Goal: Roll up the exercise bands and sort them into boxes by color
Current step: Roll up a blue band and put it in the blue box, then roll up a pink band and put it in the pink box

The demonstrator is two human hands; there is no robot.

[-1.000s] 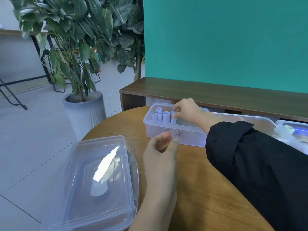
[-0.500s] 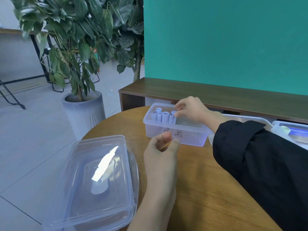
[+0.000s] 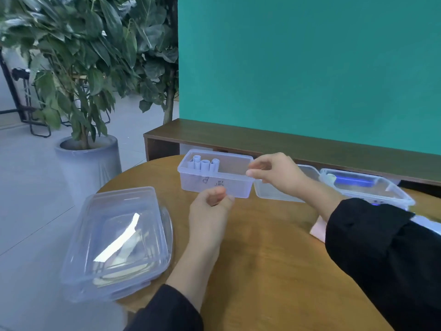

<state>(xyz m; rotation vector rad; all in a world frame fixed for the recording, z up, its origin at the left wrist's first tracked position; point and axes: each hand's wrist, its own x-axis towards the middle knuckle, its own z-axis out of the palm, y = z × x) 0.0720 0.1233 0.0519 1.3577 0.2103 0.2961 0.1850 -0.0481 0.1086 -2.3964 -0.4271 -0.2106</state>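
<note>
Here, at the round wooden bench (image 3: 274, 259), my right hand (image 3: 279, 174) hovers at the right end of the clear box (image 3: 216, 185), fingers loosely curled and holding nothing that I can see. My left hand (image 3: 211, 211) floats just in front of that box, fingers curled in, thumb near fingertips, and whether it pinches anything I cannot tell. At least 3 pale rolled bands (image 3: 204, 164) stand upright, packed at the box's left end. A second clear box (image 3: 281, 194) sits just to the right, and a third holding something blue (image 3: 353, 181) lies farther right. A lidded container (image 3: 117, 237) rests near the bench's left edge, and a pink band (image 3: 318, 229) peeks out beside my right sleeve.

To do the step well, I judge the next band should be rolled tight, matched by color and set upright against its kind so it cannot unwind.

Compared with 0.5 s ago, my right hand has left the rolls and drawn back to the right, clear of the box; the left has barely shifted.
</note>
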